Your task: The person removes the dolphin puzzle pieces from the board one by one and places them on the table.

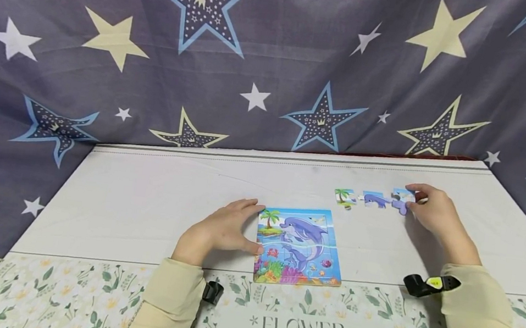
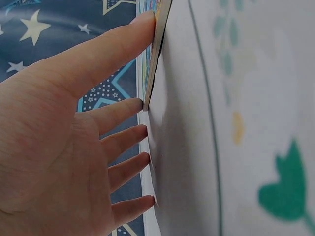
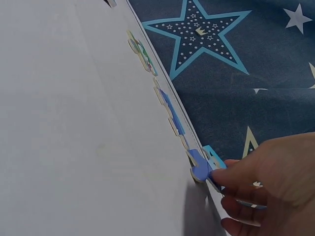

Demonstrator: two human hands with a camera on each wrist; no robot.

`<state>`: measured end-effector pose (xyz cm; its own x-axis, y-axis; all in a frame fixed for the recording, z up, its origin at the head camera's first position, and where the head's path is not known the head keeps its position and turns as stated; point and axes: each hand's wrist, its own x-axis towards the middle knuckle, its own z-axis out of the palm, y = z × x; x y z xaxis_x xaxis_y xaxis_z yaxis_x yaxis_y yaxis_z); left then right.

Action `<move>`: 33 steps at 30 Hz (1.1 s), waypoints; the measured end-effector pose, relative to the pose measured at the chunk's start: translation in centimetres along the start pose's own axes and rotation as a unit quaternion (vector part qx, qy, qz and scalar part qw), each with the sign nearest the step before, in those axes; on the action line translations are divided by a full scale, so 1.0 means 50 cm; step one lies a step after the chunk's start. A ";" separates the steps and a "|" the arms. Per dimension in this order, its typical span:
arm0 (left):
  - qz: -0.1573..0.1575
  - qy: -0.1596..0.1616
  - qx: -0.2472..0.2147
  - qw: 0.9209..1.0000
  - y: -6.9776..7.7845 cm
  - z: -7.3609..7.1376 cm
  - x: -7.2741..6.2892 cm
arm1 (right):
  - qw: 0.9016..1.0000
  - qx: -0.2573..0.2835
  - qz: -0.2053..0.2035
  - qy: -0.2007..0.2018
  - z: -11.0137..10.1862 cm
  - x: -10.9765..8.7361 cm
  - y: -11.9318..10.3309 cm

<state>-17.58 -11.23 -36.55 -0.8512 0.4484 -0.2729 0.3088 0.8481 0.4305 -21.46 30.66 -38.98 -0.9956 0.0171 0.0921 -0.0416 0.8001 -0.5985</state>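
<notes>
A square dolphin puzzle board (image 1: 301,249) lies flat, its picture showing a palm tree, coral and fish. Along its left edge rests my left hand (image 1: 222,228), fingers spread, the thumb on the board's face near the rim. In the left wrist view the board's thin edge (image 2: 158,54) meets the thumb and index fingertip. Farther right, my right hand (image 1: 445,218) pinches a puzzle piece (image 1: 402,202) with blue sky and purple dolphin parts. The right wrist view shows thumb and index finger at this piece (image 3: 199,166), its tab close to the table.
To the left of the held piece lie a dolphin-head piece (image 1: 374,200) and a palm-tree piece (image 1: 345,197), in a row. The white table cover (image 1: 147,210) has a floral front band (image 1: 91,296) lettered FLOWER. Behind hangs a star-patterned curtain (image 1: 279,39).
</notes>
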 end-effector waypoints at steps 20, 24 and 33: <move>-0.001 -0.001 -0.003 1.000 0.000 0.000 0.001 | 1.000 -0.017 0.009 -0.021 0.001 0.002 0.004; -0.001 -0.001 -0.001 1.000 0.000 0.000 0.000 | 1.000 -0.013 0.016 -0.013 0.001 0.001 0.005; 0.000 -0.001 -0.005 1.000 0.001 -0.001 -0.001 | 0.999 0.012 -0.009 0.033 0.001 -0.002 -0.019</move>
<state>-17.52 -11.24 -36.47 -0.8507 0.4486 -0.2740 0.3040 0.8452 0.4396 -21.31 29.85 -38.47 -0.9869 0.0430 0.1556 -0.0628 0.7856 -0.6156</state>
